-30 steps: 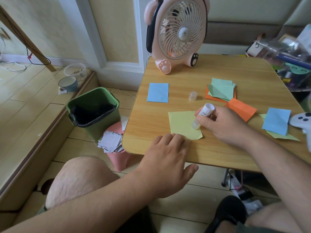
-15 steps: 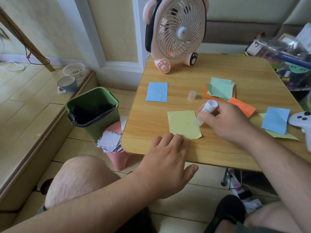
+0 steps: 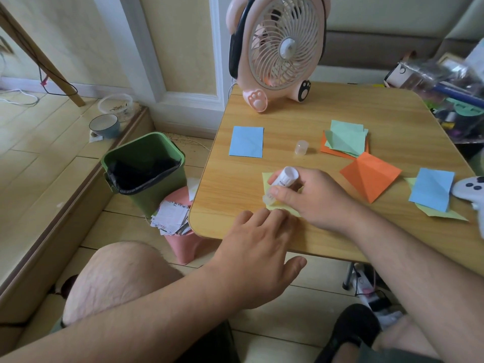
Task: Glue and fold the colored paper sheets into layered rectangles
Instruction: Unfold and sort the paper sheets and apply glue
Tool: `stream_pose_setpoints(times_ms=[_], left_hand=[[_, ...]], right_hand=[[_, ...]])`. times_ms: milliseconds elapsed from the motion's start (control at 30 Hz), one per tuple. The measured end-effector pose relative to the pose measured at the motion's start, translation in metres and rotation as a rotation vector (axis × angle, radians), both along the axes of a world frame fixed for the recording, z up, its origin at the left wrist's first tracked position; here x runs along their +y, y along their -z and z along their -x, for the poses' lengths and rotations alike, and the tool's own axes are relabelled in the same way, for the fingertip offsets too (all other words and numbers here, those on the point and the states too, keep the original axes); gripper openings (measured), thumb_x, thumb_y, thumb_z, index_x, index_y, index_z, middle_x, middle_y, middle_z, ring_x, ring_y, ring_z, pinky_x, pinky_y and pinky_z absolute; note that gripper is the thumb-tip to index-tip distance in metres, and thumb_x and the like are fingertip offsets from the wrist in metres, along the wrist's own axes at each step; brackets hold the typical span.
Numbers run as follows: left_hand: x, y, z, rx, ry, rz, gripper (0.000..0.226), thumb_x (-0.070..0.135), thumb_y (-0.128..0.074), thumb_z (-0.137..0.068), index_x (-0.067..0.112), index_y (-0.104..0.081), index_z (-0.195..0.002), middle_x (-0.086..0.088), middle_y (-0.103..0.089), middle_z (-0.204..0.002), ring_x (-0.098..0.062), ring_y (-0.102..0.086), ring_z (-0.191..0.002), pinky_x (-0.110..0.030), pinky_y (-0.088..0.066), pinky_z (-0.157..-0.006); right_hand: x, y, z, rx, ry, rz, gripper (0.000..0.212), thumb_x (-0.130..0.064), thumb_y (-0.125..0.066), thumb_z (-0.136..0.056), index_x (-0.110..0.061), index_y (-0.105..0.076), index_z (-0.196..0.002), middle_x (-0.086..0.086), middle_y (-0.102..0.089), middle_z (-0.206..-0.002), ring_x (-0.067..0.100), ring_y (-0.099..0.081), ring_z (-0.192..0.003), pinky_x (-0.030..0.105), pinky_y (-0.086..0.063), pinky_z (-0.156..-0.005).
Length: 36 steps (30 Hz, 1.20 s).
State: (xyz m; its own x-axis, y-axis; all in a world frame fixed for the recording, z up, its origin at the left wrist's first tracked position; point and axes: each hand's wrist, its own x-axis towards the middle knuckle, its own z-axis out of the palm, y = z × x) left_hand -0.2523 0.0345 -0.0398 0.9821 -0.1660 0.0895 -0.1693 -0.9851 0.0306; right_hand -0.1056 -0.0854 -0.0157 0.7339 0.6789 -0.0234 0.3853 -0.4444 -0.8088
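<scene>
A yellow paper sheet [image 3: 267,179] lies near the front edge of the wooden table [image 3: 327,113], mostly hidden under my hands. My right hand [image 3: 311,197] grips a white glue stick [image 3: 284,179], its tip down on the sheet's left side. My left hand [image 3: 259,247] rests with straight fingers on the sheet's front edge. The glue cap [image 3: 301,147] stands behind. Other sheets lie about: a blue rectangle [image 3: 246,141], a green stack on orange [image 3: 345,138], a creased orange sheet [image 3: 370,176], and a blue sheet over yellow-green [image 3: 432,188].
A pink fan [image 3: 280,48] stands at the table's back. A white game controller [image 3: 471,189] sits at the right edge, clutter [image 3: 450,82] behind it. Left of the table on the floor are a green bin [image 3: 144,166] and a pink bin of paper scraps [image 3: 180,231].
My right hand has moved the glue stick leftward across the yellow sheet, from its right edge to its left side. My left hand stays on the front edge.
</scene>
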Motion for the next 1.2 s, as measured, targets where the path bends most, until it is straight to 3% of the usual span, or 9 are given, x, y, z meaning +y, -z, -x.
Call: stream_pose_setpoints(times_ms=[267, 467, 667, 900, 1100, 1200], left_hand=[[0.000, 0.000, 0.000, 0.002, 0.000, 0.009, 0.064, 0.063, -0.029, -0.101, 0.015, -0.050, -0.139, -0.001, -0.052, -0.125, -0.026, -0.048, -0.102, -0.043, -0.040, -0.088], [-0.001, 0.000, -0.001, 0.007, -0.013, 0.016, 0.065, 0.065, -0.026, -0.102, 0.018, -0.050, -0.139, 0.000, -0.052, -0.127, -0.026, -0.049, -0.103, -0.044, -0.042, -0.090], [-0.001, -0.002, -0.002, 0.007, -0.019, 0.036, 0.063, 0.065, -0.026, -0.101, 0.019, -0.051, -0.138, 0.002, -0.051, -0.126, -0.025, -0.050, -0.104, -0.045, -0.043, -0.091], [-0.001, -0.002, -0.002, -0.006, -0.019, 0.044, 0.062, 0.064, -0.029, -0.101, 0.020, -0.052, -0.137, 0.002, -0.052, -0.126, -0.024, -0.050, -0.104, -0.044, -0.043, -0.091], [0.000, 0.000, -0.002, -0.016, -0.020, 0.052, 0.061, 0.064, -0.030, -0.101, 0.020, -0.053, -0.136, 0.002, -0.052, -0.125, -0.024, -0.050, -0.103, -0.043, -0.043, -0.090], [0.000, 0.001, -0.001, -0.023, -0.015, 0.056, 0.062, 0.064, -0.030, -0.101, 0.019, -0.052, -0.138, 0.002, -0.052, -0.127, -0.024, -0.050, -0.104, -0.043, -0.043, -0.090]], right_hand=[[-0.011, -0.004, -0.007, -0.052, 0.004, 0.069, 0.008, -0.038, -0.069, -0.096, -0.031, -0.072, -0.097, -0.011, -0.075, -0.093, 0.014, -0.065, -0.087, 0.035, -0.053, -0.084], [-0.029, -0.003, -0.015, -0.065, 0.062, 0.090, 0.006, -0.038, -0.068, -0.095, -0.034, -0.072, -0.096, -0.014, -0.074, -0.091, 0.008, -0.066, -0.084, 0.023, -0.050, -0.074], [-0.044, -0.002, -0.021, -0.070, 0.086, 0.099, 0.004, -0.036, -0.068, -0.096, -0.035, -0.072, -0.097, -0.018, -0.073, -0.087, 0.002, -0.064, -0.081, 0.024, -0.048, -0.071], [-0.053, -0.005, -0.025, -0.079, 0.091, 0.113, 0.008, -0.034, -0.067, -0.097, -0.032, -0.073, -0.102, -0.013, -0.075, -0.102, 0.012, -0.068, -0.097, 0.035, -0.054, -0.088], [-0.057, -0.006, -0.027, -0.086, 0.105, 0.128, 0.005, -0.032, -0.067, -0.097, -0.032, -0.073, -0.098, -0.028, -0.070, -0.090, 0.007, -0.065, -0.091, 0.020, -0.048, -0.076], [-0.057, -0.009, -0.025, -0.094, 0.102, 0.145, 0.007, -0.031, -0.067, -0.095, -0.029, -0.073, -0.096, -0.017, -0.073, -0.092, 0.013, -0.065, -0.092, 0.030, -0.051, -0.081]])
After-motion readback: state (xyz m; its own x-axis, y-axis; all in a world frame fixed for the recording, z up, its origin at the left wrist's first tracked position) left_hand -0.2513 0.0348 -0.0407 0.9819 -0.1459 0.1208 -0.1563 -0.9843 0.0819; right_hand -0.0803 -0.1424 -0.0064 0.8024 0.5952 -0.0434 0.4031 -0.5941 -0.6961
